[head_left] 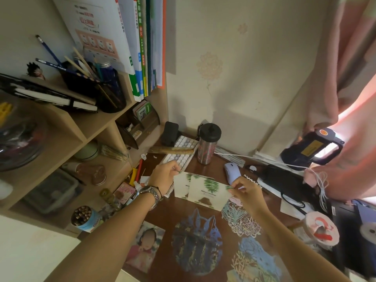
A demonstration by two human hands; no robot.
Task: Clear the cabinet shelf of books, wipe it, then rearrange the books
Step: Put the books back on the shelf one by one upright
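Pale, fern-printed cards [200, 190] are held above the brown bench [219, 224]: the left hand [162, 177] pinches the rear card's top corner, the right hand [247, 193] pinches the front card's right edge. Upright books [140, 43] stand on the cabinet shelf [95, 121], beside a pen holder [101, 88].

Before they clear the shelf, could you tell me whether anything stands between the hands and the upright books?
Both hands are occupied: the left hand and right hand pinch fern-print cards over the desk. The books stand on the shelf above, nothing in front.
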